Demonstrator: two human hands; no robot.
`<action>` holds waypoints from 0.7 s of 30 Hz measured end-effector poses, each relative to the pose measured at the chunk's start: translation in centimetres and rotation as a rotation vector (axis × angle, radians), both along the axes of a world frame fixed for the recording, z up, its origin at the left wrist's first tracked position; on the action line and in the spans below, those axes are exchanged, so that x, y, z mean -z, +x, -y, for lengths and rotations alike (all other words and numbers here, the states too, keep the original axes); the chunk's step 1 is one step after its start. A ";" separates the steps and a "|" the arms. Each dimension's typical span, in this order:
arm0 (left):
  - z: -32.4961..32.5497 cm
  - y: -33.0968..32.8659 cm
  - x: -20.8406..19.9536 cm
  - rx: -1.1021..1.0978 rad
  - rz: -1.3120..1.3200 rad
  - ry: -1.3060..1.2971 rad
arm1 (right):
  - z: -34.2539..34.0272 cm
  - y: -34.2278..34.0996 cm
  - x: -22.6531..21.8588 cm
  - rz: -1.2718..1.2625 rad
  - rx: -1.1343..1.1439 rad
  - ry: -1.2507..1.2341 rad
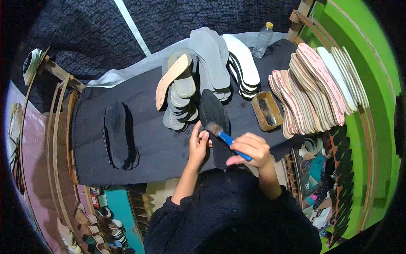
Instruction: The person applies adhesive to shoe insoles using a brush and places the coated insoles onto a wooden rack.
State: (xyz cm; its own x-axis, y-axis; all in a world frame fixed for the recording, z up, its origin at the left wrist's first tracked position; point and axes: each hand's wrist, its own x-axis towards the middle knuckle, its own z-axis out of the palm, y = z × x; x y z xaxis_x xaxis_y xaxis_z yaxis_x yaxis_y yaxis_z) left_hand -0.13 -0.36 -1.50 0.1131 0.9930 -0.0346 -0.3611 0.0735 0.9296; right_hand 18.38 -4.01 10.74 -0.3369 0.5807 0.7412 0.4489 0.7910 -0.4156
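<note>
A long black insole (219,148) lies in front of me on the dark cloth, its toe end pointing away. My left hand (198,144) grips its left edge, fingers curled round the side. In my right hand (253,150) is a brush (227,138) with a blue handle, its bristles touching the insole's upper surface near the left edge. To the right stands an open brown rectangular container (267,111), stained inside. Beyond the insole are a pile of grey-beige insoles (182,88) topped by a tan one (171,79), and a stack of grey sole sheets (210,63).
Black insoles (116,133) are stacked at the left. White-topped insoles (245,59) and a clear bottle (263,40) with a yellow cap stand at the back. Many pink and beige insoles (311,84) lean in a row at the right, beside a wooden rack and green wall (376,55).
</note>
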 end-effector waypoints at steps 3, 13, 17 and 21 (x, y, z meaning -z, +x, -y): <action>-0.1 0.1 -0.9 -0.006 -0.041 -0.016 | 0.9 0.8 0.2 0.026 -0.057 -0.088; -0.1 0.5 -1.8 -0.033 0.021 -0.049 | -0.9 1.3 -0.7 -0.023 0.209 -0.003; -0.2 0.2 -1.5 -0.037 -0.050 -0.026 | 0.8 1.4 -0.3 0.038 0.089 -0.109; -0.2 0.4 -1.8 -0.026 -0.049 -0.044 | 2.1 2.6 -0.5 0.048 -0.025 -0.245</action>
